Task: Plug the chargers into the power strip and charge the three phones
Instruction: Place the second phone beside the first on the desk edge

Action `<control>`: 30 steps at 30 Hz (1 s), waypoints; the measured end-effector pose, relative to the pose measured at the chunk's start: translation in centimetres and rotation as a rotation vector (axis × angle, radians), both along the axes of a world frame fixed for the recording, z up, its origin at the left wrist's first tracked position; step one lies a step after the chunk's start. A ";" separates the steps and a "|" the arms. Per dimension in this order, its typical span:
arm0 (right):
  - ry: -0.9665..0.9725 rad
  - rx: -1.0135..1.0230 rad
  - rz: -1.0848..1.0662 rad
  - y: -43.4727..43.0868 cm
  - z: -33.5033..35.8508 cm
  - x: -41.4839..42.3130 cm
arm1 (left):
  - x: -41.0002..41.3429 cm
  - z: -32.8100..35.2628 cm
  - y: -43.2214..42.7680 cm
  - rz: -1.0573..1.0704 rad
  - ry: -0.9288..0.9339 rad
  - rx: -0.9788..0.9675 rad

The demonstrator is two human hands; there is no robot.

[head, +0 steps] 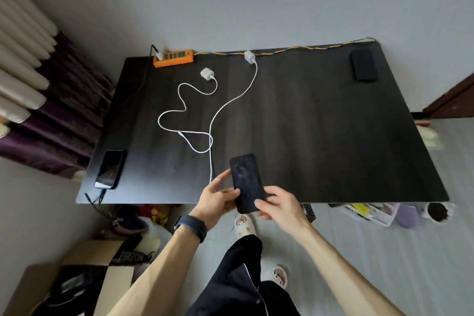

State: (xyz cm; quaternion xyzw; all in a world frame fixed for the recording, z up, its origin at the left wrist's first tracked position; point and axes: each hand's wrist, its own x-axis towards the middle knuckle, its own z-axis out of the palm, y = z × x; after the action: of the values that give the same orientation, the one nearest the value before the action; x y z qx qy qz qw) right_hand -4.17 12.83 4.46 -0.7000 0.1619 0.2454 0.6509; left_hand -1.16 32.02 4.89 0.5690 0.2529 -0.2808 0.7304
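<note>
**A:** Where are the hands?

**B:** They are close together, above the near edge of the table [333, 136]. The left hand [218, 200] and the right hand [279, 205] both hold one dark phone [247, 182]. The left thumb lies on its left side, and the right thumb presses near its lower end. The phone is lifted and tilted a little.

**A:** And the other phones?

**B:** The left phone [109, 169] lies flat at the near left corner. A black cable [98, 197] is at its near end and hangs over the edge. The far phone [363, 65] lies flat at the far right corner, well apart from everything else.

**A:** What about the strip?

**B:** The orange strip [173, 58] is at the far edge, on the left. The plugged charger [159, 55] sits in its left end. The middle charger [207, 73] lies on the table just in front of the strip. The right charger [249, 56] lies to the right of the strip. Neither is plugged in.

**A:** And their cables?

**B:** The looped cable [169, 113] from the middle charger curls on the table. The long cable [230, 101] runs from the right charger down to the left hand. I cannot tell if the fingers hold its end.
</note>
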 end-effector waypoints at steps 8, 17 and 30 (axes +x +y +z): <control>0.120 -0.027 0.219 8.4 -2.0 -2.0 | -4.3 -0.2 9.9 -0.058 0.097 0.114; 0.113 -0.290 0.297 24.9 -7.0 4.2 | -0.1 -6.3 29.2 -0.074 0.052 0.731; 0.175 -0.473 0.183 38.9 -10.7 12.7 | 6.8 -10.0 42.6 -0.721 -0.081 1.198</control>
State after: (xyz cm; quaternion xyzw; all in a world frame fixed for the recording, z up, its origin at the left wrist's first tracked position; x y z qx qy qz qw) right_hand 8.49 51.68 -6.20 -0.8204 0.2063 0.3182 0.4279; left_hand 5.59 74.67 -5.16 0.9321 0.1320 -0.2965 0.1611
